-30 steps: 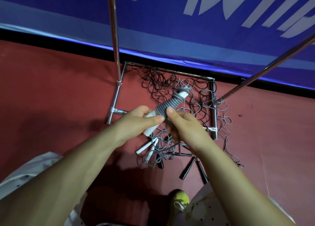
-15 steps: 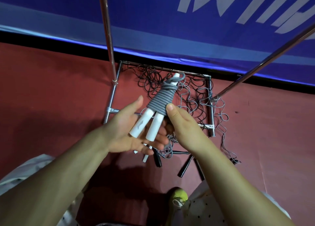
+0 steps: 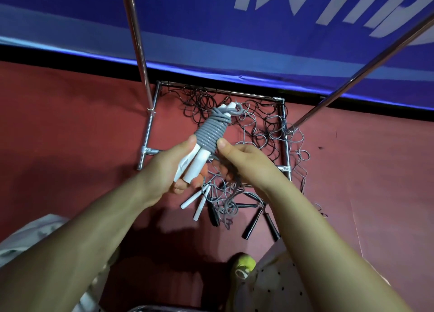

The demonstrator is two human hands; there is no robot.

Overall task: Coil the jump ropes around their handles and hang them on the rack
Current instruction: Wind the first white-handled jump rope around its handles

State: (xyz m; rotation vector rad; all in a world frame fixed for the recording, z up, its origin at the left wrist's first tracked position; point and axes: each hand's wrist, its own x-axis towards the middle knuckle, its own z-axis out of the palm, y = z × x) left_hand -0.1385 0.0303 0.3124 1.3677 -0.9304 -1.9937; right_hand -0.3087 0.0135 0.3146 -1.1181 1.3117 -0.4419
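Left hand [image 3: 171, 168]: curled around the lower ends of the two white handles [image 3: 192, 166], thumb lying along their left side, fingertips showing beneath them.
Right hand [image 3: 244, 161]: thumb tip touching the right side of the grey coil [image 3: 212, 133]; the other fingers are curled under, and whether they hold anything cannot be told.
Coiled jump rope [image 3: 211, 135]: held in the air between the hands, above the rack base, tilted with its far end up and to the right; grey cord is wound tightly around the paired handles, and a small loop [image 3: 236, 109] sticks out at the far end.
Rack base [image 3: 148, 137]: chrome rectangular frame on the red floor [image 3: 70, 135], with two chrome poles [image 3: 137, 41] rising from its left and right sides.
Loose ropes [image 3: 258, 128]: tangled black and grey cords lying inside and over the frame.
Loose handles: a white pair [image 3: 195, 201] and black ones [image 3: 252, 222] on the floor at the near edge of the frame.
Backdrop: blue banner [image 3: 211, 29] with white lettering along the far side.
Near edge: yellow-green shoe [image 3: 244, 264] and light dotted clothing [image 3: 270, 288].
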